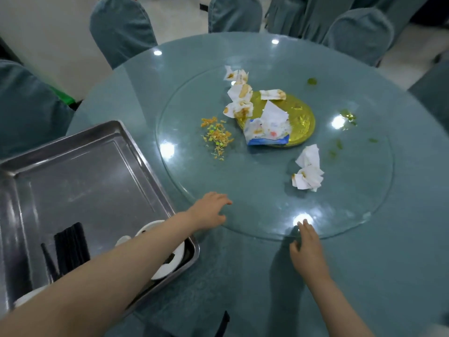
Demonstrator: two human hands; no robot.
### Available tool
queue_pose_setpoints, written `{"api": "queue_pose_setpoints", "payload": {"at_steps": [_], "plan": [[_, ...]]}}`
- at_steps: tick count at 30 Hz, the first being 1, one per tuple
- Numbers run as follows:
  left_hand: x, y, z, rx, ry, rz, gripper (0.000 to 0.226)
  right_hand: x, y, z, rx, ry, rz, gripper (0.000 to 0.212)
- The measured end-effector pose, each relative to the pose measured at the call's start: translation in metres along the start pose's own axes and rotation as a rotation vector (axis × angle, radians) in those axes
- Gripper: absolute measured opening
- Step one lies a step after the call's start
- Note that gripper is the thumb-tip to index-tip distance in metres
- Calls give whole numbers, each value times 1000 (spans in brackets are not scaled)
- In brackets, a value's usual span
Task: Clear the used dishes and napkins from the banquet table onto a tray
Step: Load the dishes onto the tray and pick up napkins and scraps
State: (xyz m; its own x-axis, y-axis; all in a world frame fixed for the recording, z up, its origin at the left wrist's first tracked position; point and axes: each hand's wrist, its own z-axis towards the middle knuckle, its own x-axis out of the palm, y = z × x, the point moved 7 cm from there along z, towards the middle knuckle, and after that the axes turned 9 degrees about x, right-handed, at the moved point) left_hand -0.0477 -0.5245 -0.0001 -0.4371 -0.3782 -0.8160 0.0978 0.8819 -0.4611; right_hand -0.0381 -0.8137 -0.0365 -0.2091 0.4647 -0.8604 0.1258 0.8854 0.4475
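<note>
White bowls (170, 261) in the steel tray (80, 152) half hidden under the left forearm, black chopsticks (71, 249) pointing away, soiled napkins (239, 99) around the gold plate (301, 122) mid-turntable, left hand (210, 211) and right hand (307, 246) flat, fingers relaxed, on the glass turntable (267, 215) rim.

The round table (364, 276) is covered in muted teal, matching the teal covers on the chairs (121, 27) at the far side. At the near left, the tray (80, 171) is silvery grey, holding black chopsticks (70, 249) and white dishes (170, 263). The central disc (301, 122) is shiny gold. Crumpled napkins (308, 169) are white with tan stains. The scattered food scraps (216, 137) are orange with green bits.
</note>
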Motion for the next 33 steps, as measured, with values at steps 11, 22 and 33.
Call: {"api": "queue_pose_setpoints", "payload": {"at_steps": [11, 22, 33], "plan": [[14, 18, 3, -62, -19, 204, 63, -45, 27, 55, 4, -122, -15, 29], [2, 53, 2, -123, -75, 112, 61, -31, 78, 161, -112, -13, -312, 62], [1, 68, -1, -98, 34, 247, 73, -30, 89, 161, -15, -25, -163, 32]]}}
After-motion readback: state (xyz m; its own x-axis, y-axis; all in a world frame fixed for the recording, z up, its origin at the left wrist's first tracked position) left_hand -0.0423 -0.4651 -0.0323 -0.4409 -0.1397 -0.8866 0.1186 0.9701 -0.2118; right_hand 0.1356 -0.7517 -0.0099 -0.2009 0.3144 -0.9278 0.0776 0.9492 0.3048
